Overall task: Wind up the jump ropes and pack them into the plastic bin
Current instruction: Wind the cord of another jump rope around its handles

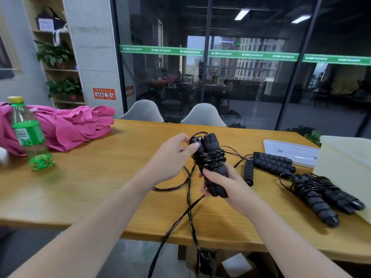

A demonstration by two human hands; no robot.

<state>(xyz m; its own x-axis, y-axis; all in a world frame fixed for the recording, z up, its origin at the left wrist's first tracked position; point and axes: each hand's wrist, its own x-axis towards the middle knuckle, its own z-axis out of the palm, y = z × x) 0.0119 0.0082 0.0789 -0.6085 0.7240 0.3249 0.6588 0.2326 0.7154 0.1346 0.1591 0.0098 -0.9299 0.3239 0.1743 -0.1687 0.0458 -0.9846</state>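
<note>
My right hand [222,185] grips the lower ends of two black foam handles [210,155] held upright together, with black cord wound several times round their middle. My left hand [176,155] pinches the cord at the handles' top. The loose cord [188,199] trails over the table's front edge to the floor. A wound jump rope [321,194] lies at the right beside the translucent plastic bin [349,163]. Another rope's handles [271,162] lie unwound behind it.
The bin's lid [291,150] lies flat behind the loose handles. A green bottle [30,135] and pink clothing [74,125] sit at the wooden table's [100,177] left. Two grey chairs [202,115] stand at the far side before a glass wall.
</note>
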